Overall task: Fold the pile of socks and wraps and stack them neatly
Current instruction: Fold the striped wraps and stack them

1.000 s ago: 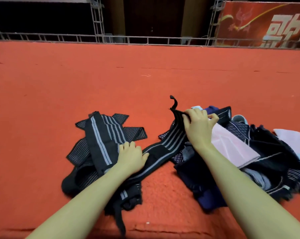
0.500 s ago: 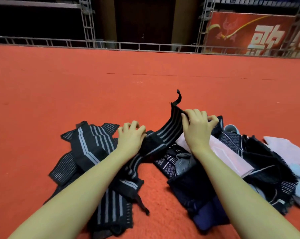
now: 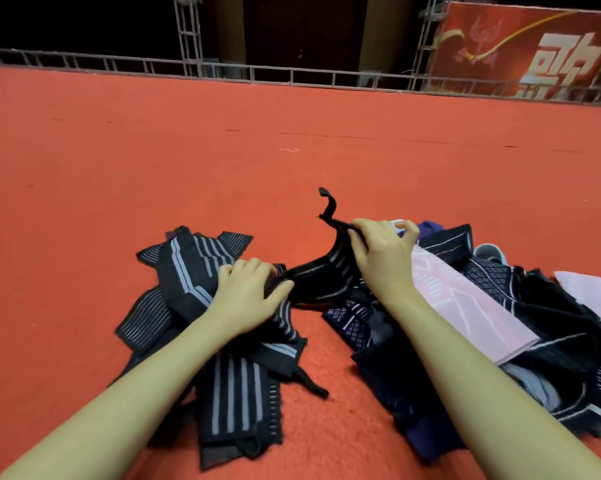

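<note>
Nearest me, the striped wraps point(image 3: 236, 386) lie crossed on the red carpet point(image 3: 84, 202), toward its near edge. My left hand point(image 3: 247, 296) has slid along the black wrap point(image 3: 320, 275) toward my right hand point(image 3: 384, 258), so the strip that lay stretched a second ago now bows up between them. The left presses down with fingers curled over it; the right pinches the far end, its tab point(image 3: 328, 202) curling upward. I judge the fold is beginning. The unsorted pile point(image 3: 500, 323) sits just right. Beyond, bare carpet runs to a metal truss rail point(image 3: 292, 72) and red banner point(image 3: 534, 46).
</note>
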### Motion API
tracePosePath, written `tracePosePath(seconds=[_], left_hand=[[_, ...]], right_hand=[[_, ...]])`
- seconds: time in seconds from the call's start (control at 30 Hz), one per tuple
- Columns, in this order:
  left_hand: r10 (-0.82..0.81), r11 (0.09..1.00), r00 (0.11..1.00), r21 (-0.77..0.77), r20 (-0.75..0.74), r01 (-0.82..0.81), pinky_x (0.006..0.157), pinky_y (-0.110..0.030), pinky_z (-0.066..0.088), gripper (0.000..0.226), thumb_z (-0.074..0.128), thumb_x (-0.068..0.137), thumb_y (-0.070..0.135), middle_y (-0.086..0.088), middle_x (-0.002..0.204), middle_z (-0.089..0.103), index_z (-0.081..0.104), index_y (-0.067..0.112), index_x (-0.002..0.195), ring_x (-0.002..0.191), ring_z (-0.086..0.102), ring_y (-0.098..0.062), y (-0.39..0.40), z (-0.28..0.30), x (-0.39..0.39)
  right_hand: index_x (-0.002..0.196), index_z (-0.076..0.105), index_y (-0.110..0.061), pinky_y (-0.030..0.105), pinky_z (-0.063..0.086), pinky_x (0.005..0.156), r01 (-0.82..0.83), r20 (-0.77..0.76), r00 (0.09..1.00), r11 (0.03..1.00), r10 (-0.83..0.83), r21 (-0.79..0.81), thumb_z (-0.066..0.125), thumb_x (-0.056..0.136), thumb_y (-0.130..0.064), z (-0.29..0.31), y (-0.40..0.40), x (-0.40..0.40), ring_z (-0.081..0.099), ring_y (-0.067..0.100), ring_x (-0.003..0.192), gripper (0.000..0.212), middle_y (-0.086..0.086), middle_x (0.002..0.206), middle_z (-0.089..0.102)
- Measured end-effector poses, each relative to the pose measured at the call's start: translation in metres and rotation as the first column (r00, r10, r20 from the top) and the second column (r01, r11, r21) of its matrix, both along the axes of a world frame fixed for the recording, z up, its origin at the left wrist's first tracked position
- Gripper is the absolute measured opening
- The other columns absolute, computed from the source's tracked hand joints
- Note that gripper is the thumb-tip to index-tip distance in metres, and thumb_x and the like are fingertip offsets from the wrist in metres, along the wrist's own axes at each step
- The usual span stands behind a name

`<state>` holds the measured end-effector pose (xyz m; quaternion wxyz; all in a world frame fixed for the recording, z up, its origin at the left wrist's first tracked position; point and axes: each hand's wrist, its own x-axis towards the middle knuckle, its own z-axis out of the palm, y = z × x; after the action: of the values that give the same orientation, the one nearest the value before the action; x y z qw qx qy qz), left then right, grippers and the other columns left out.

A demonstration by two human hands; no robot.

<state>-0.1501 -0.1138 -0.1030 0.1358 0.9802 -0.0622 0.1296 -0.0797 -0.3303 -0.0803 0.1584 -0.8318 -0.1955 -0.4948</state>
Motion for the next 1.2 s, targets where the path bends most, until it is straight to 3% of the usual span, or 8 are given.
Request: tracePosePath(seconds=[0.1, 0.2, 0.3, 0.4, 0.63, 0.8, 0.9, 1.2], left_hand=[[-0.058, 0.998, 0.998, -0.018, 0.022, 0.059, 0.096, -0.030, 0.016, 0.085, 0.011, 0.068, 0.079, 0.010, 0.112, 0.053, 0.058, 0.023, 0.113, 0.112, 0.042, -0.013, 0.011, -0.002, -0.021], [-0.105, 0.994, 0.994, 0.038, 0.030, 0.104, 0.089, -0.027, 0.014, 0.067, 0.030, 0.079, 0.075, 0.009, 0.111, 0.052, 0.060, 0.023, 0.109, 0.111, 0.042, -0.014, 0.015, -0.011, -0.028], [-0.038, 0.989, 0.997, -0.142, 0.072, 0.048, 0.086, -0.027, 0.015, 0.026, 0.052, 0.093, 0.045, 0.008, 0.105, 0.054, 0.065, 0.021, 0.093, 0.108, 0.045, -0.015, 0.014, -0.017, -0.029], [0.069, 0.968, 0.994, -0.245, 0.085, -0.047, 0.083, -0.028, 0.017, 0.019, 0.054, 0.094, 0.037, 0.007, 0.097, 0.056, 0.061, 0.020, 0.089, 0.102, 0.048, -0.017, 0.019, -0.017, -0.027], [0.066, 0.996, 0.988, -0.061, 0.140, -0.058, 0.083, -0.027, 0.016, 0.028, 0.053, 0.091, 0.050, 0.010, 0.096, 0.051, 0.054, 0.023, 0.088, 0.102, 0.043, -0.014, 0.044, -0.021, -0.034], [-0.045, 0.998, 0.992, -0.029, 0.122, 0.049, 0.086, -0.025, 0.011, 0.038, 0.043, 0.095, 0.051, 0.009, 0.107, 0.053, 0.064, 0.020, 0.098, 0.114, 0.039, -0.014, 0.056, -0.035, -0.034], [-0.042, 0.999, 0.979, -0.022, 0.199, 0.047, 0.090, -0.028, 0.014, 0.059, 0.025, 0.087, 0.058, 0.007, 0.113, 0.056, 0.064, 0.018, 0.106, 0.116, 0.043, -0.015, 0.057, -0.036, -0.034], [-0.038, 0.946, 0.995, 0.323, 0.087, 0.008, 0.096, -0.041, 0.024, 0.046, 0.038, 0.080, 0.047, 0.006, 0.093, 0.072, 0.076, 0.022, 0.088, 0.102, 0.066, -0.022, 0.067, -0.053, -0.024]], right_hand=[[0.107, 0.066, -0.013, 0.036, 0.025, 0.079, -0.063, 0.007, 0.998, 0.997, 0.063, -0.049, 0.056, 0.083, -0.006, -0.008, 0.013, -0.012, 0.058, 0.022, 0.066, 0.027, -0.004, 0.073, 0.064], [0.120, 0.061, -0.020, 0.035, 0.023, 0.077, -0.132, -0.091, 0.989, 0.970, 0.116, -0.203, 0.052, 0.070, 0.003, -0.017, 0.023, -0.026, 0.059, 0.019, 0.071, 0.056, -0.005, 0.089, 0.067], [0.110, 0.063, -0.023, 0.033, 0.021, 0.076, -0.231, -0.186, 0.965, 0.936, 0.185, -0.268, 0.040, 0.076, -0.007, -0.025, 0.030, -0.041, 0.064, 0.014, 0.081, 0.044, -0.006, 0.105, 0.068], [0.109, 0.064, -0.021, 0.034, 0.022, 0.076, -0.291, -0.235, 0.943, 0.923, 0.234, -0.251, 0.040, 0.078, -0.013, -0.033, 0.040, -0.054, 0.065, 0.014, 0.083, 0.040, -0.007, 0.109, 0.068], [0.096, 0.069, -0.020, 0.033, 0.021, 0.075, -0.359, -0.334, 0.903, 0.901, 0.270, -0.242, 0.043, 0.079, -0.019, -0.046, 0.068, -0.071, 0.066, 0.013, 0.084, 0.031, -0.004, 0.110, 0.069], [0.099, 0.066, -0.022, 0.034, 0.021, 0.082, -0.337, -0.395, 0.897, 0.886, 0.198, -0.320, 0.045, 0.084, -0.049, -0.064, 0.077, -0.071, 0.064, 0.010, 0.098, 0.038, -0.007, 0.113, 0.068], [0.084, 0.066, -0.022, 0.035, 0.023, 0.079, -0.253, -0.301, 0.940, 0.919, 0.159, -0.304, 0.044, 0.086, -0.040, -0.061, 0.083, -0.065, 0.066, 0.013, 0.086, 0.029, -0.009, 0.098, 0.070], [0.073, 0.058, -0.021, 0.034, 0.019, 0.074, -0.124, -0.301, 0.951, 0.976, 0.066, -0.177, 0.053, 0.083, -0.030, -0.062, 0.085, -0.042, 0.061, 0.017, 0.072, 0.015, -0.009, 0.073, 0.061]])
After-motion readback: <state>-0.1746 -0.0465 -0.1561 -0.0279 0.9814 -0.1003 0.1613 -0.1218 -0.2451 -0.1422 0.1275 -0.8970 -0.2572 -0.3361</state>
